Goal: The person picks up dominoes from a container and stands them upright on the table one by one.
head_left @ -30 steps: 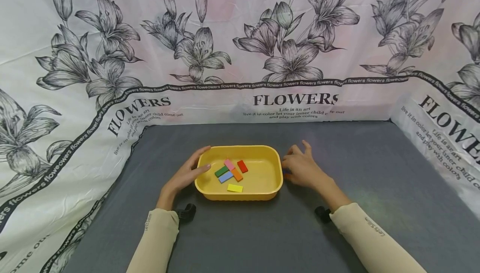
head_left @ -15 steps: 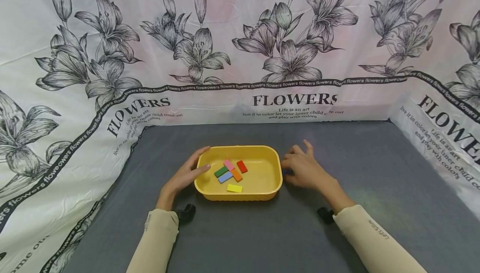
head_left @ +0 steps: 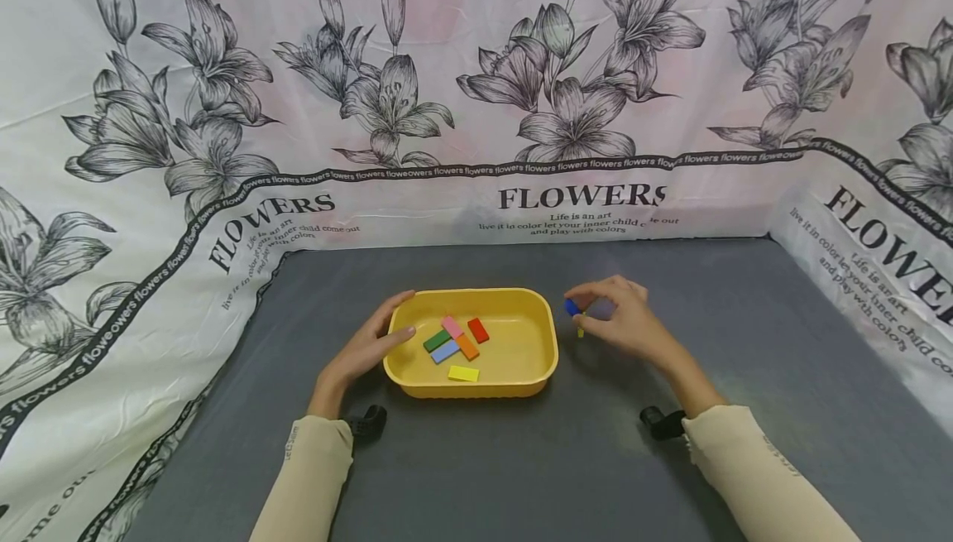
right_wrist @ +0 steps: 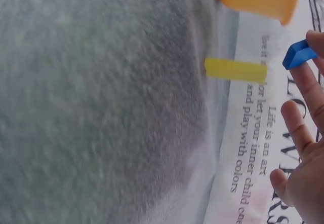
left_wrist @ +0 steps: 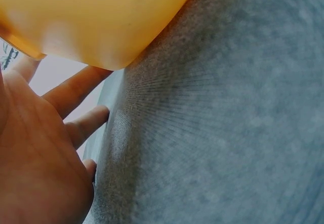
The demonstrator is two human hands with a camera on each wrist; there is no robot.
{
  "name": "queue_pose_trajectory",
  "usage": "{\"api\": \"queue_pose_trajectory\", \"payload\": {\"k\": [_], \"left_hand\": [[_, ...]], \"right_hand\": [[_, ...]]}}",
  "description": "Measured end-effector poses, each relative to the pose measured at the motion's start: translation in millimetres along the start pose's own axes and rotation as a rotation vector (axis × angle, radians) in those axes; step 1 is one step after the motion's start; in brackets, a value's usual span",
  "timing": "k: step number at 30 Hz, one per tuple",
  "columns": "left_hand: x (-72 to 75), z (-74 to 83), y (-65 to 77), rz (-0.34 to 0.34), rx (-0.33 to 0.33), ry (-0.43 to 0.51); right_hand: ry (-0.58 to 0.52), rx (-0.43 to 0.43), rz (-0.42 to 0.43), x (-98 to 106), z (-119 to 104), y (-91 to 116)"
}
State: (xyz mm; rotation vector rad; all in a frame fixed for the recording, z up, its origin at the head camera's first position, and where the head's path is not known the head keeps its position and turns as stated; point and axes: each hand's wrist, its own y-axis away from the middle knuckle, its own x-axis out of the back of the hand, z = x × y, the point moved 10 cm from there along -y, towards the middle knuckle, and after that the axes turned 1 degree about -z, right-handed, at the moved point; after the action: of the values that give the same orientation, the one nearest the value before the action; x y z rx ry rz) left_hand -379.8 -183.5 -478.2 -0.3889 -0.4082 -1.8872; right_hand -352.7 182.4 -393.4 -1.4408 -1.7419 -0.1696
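The left hand [head_left: 363, 347] stays spread at the left end of the yellow tray [head_left: 517, 356], thumb over its rim. To the tray's right, the right hand [head_left: 624, 318] has risen, pinching the blue block [head_left: 572, 308], so it is off the table [head_left: 521, 467], apart from the seemingly upright yellow block [right_wrist: 236, 70].

Tray [head_left: 521, 343] on table [head_left: 506, 459] before you, six blocks [head_left: 468, 347] inside. Your left hand [head_left: 368, 347] at its left end; rightward, upright block [right_wrist: 235, 70], your right hand [head_left: 621, 318] with held block [head_left: 572, 308]. Cloth [head_left: 417, 215] behind.
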Motion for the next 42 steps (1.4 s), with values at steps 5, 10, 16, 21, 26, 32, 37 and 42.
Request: {"api": "queue_pose_trajectory", "payload": {"k": [5,10,16,21,26,32,37,42], "left_hand": [[0.4,-0.8,-1.3,0.003,0.002,-0.003],[0.6,-0.2,-1.7,0.003,0.000,-0.009],[0.4,0.4,-0.9,-0.002,-0.003,-0.015],[0.5,0.6,-1.1,-0.001,-0.005,-0.015],[0.5,-0.4,-1.3,-0.005,-0.005,-0.015],[0.4,0.5,-1.5,-0.009,-0.015,0.004],[0.0,2.1,-0.8,-0.012,-0.020,0.008],[-0.1,2.4,-0.5,-0.012,-0.024,0.004]], "right_hand": [[-0.051,-0.136,-0.005,13,17,5],[-0.031,-0.223,-0.033,19,33,12],[0.003,-0.223,-0.056,21,43,20],[0.033,-0.239,-0.107,20,51,25],[0.026,-0.257,-0.153,18,56,29],[0.014,-0.240,-0.167,18,55,32],[0.029,-0.228,-0.166,19,55,33],[0.033,-0.228,-0.172,18,57,33]]}}
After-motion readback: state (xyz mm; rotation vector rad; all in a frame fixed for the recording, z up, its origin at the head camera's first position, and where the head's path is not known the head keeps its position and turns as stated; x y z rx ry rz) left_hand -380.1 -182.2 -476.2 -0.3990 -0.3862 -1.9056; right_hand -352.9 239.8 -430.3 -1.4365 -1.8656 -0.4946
